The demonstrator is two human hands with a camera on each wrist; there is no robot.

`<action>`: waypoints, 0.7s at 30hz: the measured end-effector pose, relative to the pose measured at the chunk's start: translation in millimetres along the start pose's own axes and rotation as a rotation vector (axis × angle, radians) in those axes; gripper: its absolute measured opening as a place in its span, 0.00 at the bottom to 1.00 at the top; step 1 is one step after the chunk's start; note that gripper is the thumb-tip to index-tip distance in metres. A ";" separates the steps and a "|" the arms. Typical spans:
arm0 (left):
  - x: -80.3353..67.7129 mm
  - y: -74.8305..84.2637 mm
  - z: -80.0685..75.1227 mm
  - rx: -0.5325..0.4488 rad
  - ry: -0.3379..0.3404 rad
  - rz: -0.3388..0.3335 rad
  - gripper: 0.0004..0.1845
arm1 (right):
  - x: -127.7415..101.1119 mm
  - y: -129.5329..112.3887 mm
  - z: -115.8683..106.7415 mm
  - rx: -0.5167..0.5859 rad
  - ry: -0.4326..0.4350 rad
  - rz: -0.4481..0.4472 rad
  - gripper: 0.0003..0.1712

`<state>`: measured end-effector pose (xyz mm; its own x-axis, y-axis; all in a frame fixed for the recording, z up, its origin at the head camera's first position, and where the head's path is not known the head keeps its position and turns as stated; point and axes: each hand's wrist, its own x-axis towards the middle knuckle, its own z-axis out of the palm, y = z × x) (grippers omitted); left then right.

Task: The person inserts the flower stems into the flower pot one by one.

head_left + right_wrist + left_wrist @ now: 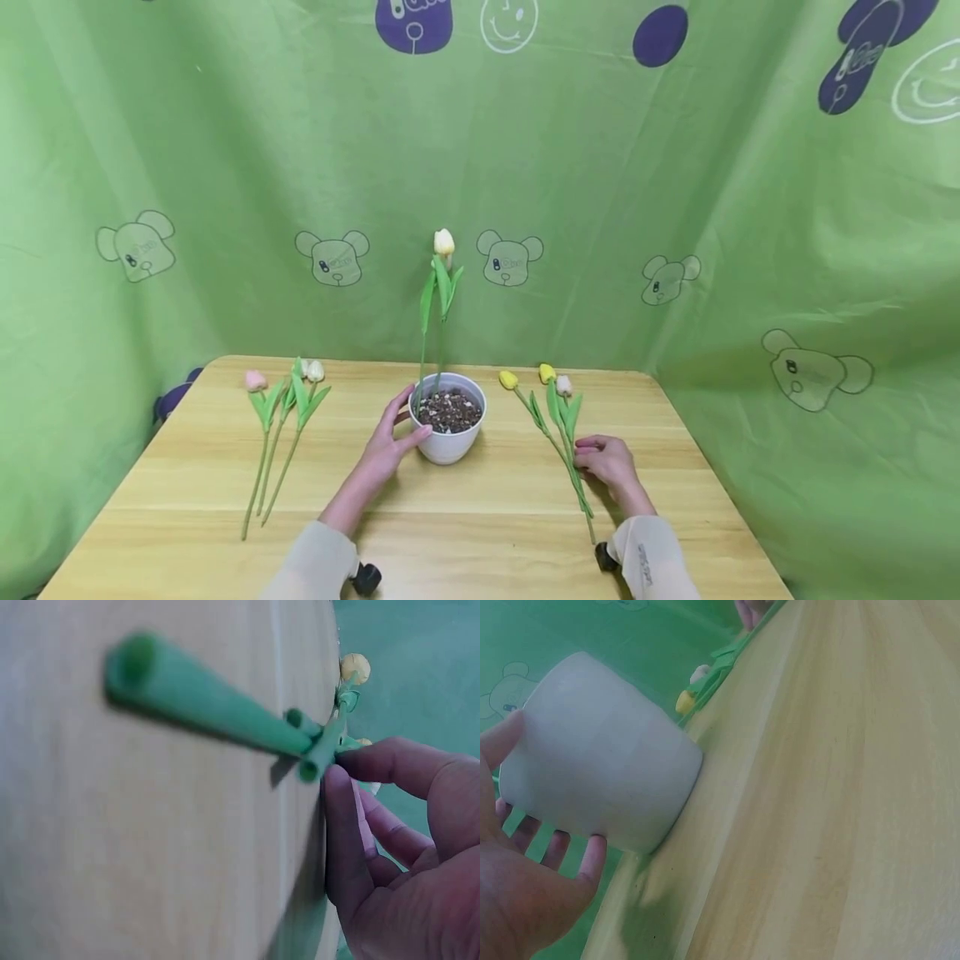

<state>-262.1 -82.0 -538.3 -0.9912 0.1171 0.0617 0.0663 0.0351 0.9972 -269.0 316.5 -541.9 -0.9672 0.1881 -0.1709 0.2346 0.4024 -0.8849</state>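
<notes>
A white flower pot [448, 450] filled with dark soil [448, 412] stands near the middle of the table. My left hand [386, 450] holds it from the left, fingers and thumb spread round its side, as the left wrist view also shows. From the soil, at the pot's left side, rises a cream tulip [444, 242] with green leaves and upright stems. To the right, two yellow tulips [547, 372] and a pale pink tulip [564, 386] lie with stems crossing. My right hand [609, 463] pinches a green stem [324, 750] there between thumb and index finger.
On the table's left side lie a pink tulip [256, 381] and white tulips [315, 372], stems toward the front. A green patterned curtain [555, 167] hangs behind and beside the wooden table [465, 533].
</notes>
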 end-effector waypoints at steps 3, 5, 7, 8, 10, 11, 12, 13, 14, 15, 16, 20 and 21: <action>-0.7 0.7 -0.7 0.004 0.001 0.003 0.47 | -0.2 -1.8 1.1 -0.035 -0.001 -0.003 0.25; -0.9 0.9 -0.9 0.005 -0.002 0.004 0.47 | -0.4 -2.7 1.1 -0.053 0.001 -0.003 0.24; -0.9 0.7 -0.9 0.004 -0.004 0.004 0.47 | 0.2 -2.7 0.7 -0.062 0.006 0.003 0.23; -0.7 0.5 -0.7 0.001 -0.006 0.004 0.47 | 0.5 -2.7 0.2 -0.066 0.007 0.004 0.22; -0.8 0.7 -0.5 -0.005 -0.004 0.003 0.47 | 1.5 -1.6 -0.4 -0.070 0.002 0.008 0.21; -0.9 0.7 -0.4 -0.007 -0.003 0.000 0.47 | 2.0 -1.0 -0.7 -0.072 0.001 0.011 0.20; -1.0 0.9 -0.3 -0.008 -0.003 0.001 0.47 | 2.2 -0.6 -0.8 -0.072 0.003 0.014 0.20; -1.2 1.2 -0.2 -0.009 -0.002 -0.001 0.47 | 2.0 -0.5 -0.9 -0.075 0.004 0.012 0.20; -1.3 1.2 -0.2 -0.010 -0.003 0.000 0.47 | 2.2 0.1 -1.0 -0.080 0.005 0.012 0.19; -1.3 1.0 -0.1 -0.010 -0.003 -0.001 0.47 | 1.9 0.4 -0.9 -0.081 0.008 0.016 0.19; -0.9 1.0 -0.1 -0.012 -0.003 0.001 0.47 | 2.2 -0.6 -0.8 -0.085 0.012 0.017 0.19; 0.9 -0.2 0.0 -0.014 0.001 0.009 0.46 | 3.1 -4.7 0.5 -0.100 0.011 0.014 0.19; 1.0 -0.6 0.3 -0.015 0.003 0.010 0.46 | 3.2 -6.3 1.0 -0.099 0.010 0.015 0.19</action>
<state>-263.2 -81.7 -538.8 -0.9908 0.1143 0.0721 0.0747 0.0190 0.9970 -273.7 313.7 -537.3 -0.9624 0.2039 -0.1793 0.2585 0.4860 -0.8348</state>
